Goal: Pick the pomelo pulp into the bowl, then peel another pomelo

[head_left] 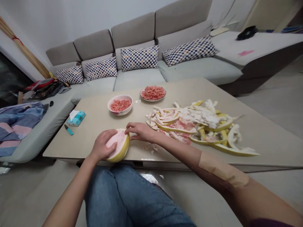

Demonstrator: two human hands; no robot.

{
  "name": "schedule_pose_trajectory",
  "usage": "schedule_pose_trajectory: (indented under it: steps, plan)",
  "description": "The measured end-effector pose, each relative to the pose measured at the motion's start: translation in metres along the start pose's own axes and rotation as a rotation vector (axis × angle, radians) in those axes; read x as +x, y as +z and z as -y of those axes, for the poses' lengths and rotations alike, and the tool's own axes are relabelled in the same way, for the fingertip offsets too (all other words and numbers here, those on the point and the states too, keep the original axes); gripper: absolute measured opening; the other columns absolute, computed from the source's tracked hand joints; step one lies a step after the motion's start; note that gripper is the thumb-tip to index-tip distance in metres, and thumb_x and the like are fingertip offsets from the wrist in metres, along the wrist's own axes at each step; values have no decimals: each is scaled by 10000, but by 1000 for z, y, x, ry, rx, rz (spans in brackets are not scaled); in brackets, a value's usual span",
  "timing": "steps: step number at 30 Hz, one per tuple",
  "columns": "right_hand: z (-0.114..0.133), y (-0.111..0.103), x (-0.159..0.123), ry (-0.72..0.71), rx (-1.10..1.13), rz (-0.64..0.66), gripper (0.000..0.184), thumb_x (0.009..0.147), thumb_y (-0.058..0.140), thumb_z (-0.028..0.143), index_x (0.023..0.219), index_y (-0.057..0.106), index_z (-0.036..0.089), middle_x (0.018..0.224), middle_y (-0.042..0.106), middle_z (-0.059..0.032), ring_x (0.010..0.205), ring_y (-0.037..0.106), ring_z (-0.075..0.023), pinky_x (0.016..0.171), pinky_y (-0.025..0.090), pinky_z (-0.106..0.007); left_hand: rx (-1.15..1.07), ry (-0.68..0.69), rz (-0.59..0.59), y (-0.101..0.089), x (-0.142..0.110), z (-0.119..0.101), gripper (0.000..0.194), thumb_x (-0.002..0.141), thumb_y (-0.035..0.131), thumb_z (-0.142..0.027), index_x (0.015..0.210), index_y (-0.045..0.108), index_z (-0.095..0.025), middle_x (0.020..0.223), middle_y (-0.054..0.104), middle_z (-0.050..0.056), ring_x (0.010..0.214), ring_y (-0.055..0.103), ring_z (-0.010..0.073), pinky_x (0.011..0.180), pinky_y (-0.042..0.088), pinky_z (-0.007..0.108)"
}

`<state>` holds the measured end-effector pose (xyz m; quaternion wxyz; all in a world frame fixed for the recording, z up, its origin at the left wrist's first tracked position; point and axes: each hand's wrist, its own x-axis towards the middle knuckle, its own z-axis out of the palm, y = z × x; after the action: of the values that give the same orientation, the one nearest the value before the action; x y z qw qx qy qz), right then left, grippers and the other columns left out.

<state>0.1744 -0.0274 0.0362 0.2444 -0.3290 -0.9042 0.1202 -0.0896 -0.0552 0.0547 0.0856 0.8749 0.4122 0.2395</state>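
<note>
A partly peeled pomelo (121, 149), yellow rind outside and pale pink pith on its cut face, is at the front edge of the table. My left hand (103, 145) wraps around its left side, thumb across the pale face. On the opposite side, my right hand (138, 130) pinches the upper right edge of the rind with its fingertips. Behind the fruit stand a white bowl (109, 105) of pink pomelo flesh pieces and a plate (144, 98) heaped with more pink flesh. A large pile of peel strips and pith (196, 123) lies right of my hands.
The low beige table (94, 126) carries a blue tissue pack (77, 119) and a small teal-handled knife (68, 130) at left. Beyond it runs a grey sofa (139, 75) with checkered cushions (140, 58). My knees in jeans (123, 192) are below the table's front edge.
</note>
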Motion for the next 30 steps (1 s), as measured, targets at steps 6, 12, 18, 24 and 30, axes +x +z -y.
schedule_pose_trajectory:
  steps: [6,12,18,24,30]
  plan:
    - [0,-10,14,-137,-221,149,193,808,741,255,992,696,217,976,646,-34,859,574,-187,730,381,-270,-25,5,17,0,6,-1,396,840,523,-361,1212,622,-266,1253,670,47,1200,581,224,1060,441,373]
    - [-7,-8,14,-253,-204,213,117,812,697,212,907,666,152,906,620,-64,792,553,-191,655,344,-278,-50,85,24,1,12,-1,376,822,549,-313,1183,638,-257,1211,692,51,1146,615,233,1018,473,394]
    - [-14,1,9,-302,-205,243,60,843,634,197,869,645,144,901,627,-83,751,546,-187,624,316,-282,-33,154,9,1,16,-3,370,819,563,-283,1179,636,-241,1190,700,60,1105,634,234,982,492,401]
    - [-13,5,-11,-211,-131,197,204,946,512,277,857,647,153,875,616,-70,738,554,-166,622,332,-265,-39,133,-11,1,15,-2,355,830,552,-287,1171,634,-234,1182,702,66,1110,631,234,976,494,397]
    - [-4,11,-22,50,46,17,319,826,716,390,1020,610,161,983,584,-56,720,549,-143,625,378,-245,-32,132,-37,2,10,3,358,840,550,-293,1185,623,-229,1186,696,70,1120,620,232,983,489,395]
